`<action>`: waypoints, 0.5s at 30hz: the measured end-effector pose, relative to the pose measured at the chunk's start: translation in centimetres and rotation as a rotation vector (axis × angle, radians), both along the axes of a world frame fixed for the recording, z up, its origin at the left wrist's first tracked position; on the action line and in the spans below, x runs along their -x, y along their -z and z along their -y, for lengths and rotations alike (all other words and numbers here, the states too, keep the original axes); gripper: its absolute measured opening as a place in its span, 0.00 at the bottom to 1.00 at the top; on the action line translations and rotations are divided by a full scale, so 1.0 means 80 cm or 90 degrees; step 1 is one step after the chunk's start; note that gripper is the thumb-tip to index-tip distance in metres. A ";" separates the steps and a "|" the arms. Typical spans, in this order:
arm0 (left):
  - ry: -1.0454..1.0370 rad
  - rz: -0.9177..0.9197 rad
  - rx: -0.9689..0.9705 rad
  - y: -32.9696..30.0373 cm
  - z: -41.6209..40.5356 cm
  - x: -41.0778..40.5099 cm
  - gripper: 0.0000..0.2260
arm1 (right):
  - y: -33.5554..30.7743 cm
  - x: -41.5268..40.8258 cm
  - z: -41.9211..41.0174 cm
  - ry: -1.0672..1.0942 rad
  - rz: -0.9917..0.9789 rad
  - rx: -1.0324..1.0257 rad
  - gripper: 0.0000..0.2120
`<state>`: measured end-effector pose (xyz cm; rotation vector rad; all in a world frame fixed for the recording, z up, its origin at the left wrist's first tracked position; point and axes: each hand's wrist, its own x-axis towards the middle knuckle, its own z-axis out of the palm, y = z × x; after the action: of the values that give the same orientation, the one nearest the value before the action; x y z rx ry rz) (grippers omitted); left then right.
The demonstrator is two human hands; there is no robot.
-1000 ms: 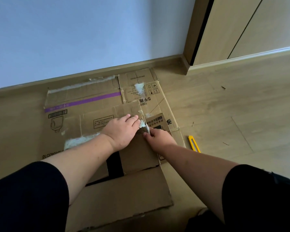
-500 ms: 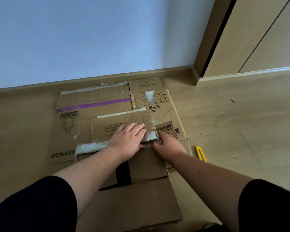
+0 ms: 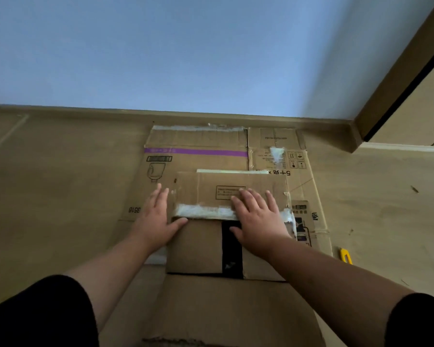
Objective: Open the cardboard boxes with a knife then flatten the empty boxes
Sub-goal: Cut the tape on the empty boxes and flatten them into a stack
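Both my palms press the flattened cardboard box (image 3: 226, 196) on the floor stack; left hand (image 3: 158, 221), right hand (image 3: 257, 217), fingers straight, spread; light, stiff, springy; grip the edges.

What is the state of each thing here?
Top box: flattened, under both hands.
Purple-striped box: flat on floor.
Printed box: flat on floor.
Knife: on floor, untouched.
Left hand: open, fingers straight.
Right hand: open, pressing.
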<state>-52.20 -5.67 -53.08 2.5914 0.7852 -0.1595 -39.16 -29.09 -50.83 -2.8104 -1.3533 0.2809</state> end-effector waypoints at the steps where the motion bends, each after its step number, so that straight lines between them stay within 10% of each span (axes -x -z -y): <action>1: -0.076 0.005 0.111 0.003 -0.009 0.009 0.42 | 0.001 0.003 -0.011 -0.019 0.001 0.001 0.34; 6: -0.202 0.065 0.432 0.020 -0.024 0.037 0.27 | -0.003 0.010 -0.067 -0.101 0.001 0.001 0.29; 15: -0.198 0.150 0.515 0.029 -0.022 0.015 0.11 | -0.001 0.028 -0.139 -0.197 0.031 0.049 0.29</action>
<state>-53.42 -3.95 -55.37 1.6744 0.8085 -0.0552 -41.44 -17.98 -50.76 -2.6735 -1.8270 0.2729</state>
